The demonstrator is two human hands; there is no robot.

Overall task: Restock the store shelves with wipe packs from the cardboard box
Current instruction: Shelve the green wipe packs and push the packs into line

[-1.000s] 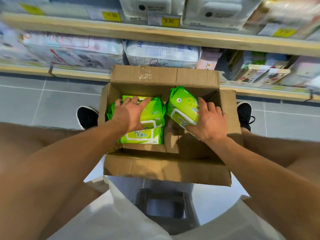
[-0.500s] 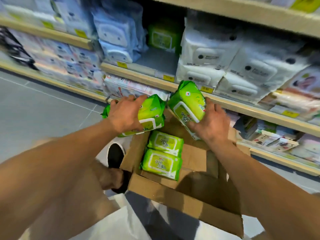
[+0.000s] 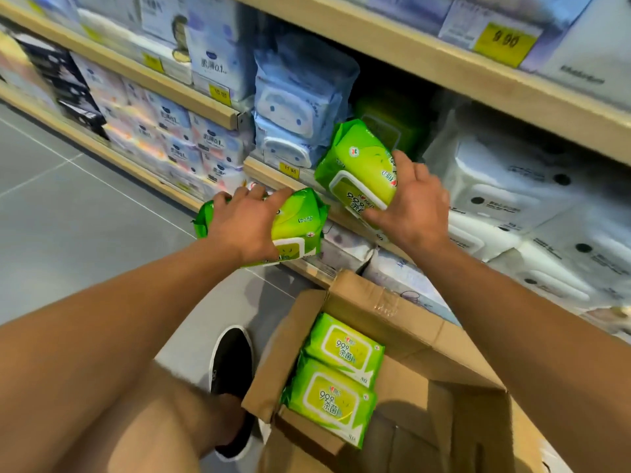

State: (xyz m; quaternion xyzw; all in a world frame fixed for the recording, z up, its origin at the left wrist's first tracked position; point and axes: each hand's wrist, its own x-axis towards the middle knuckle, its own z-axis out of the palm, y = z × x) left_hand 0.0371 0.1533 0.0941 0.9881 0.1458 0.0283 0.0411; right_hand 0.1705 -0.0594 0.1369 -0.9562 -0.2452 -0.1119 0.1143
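Right hand grips a pack, tilted, nearer the shelf gap just beyond. Left hand grips another pack, lower, flat.

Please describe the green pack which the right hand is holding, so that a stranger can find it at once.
Start at the open brown cardboard box on the floor and look up to the wooden shelf edge. There the right hand holds a bright green plastic wipe pack, tilted on end, higher than the left hand's pack.
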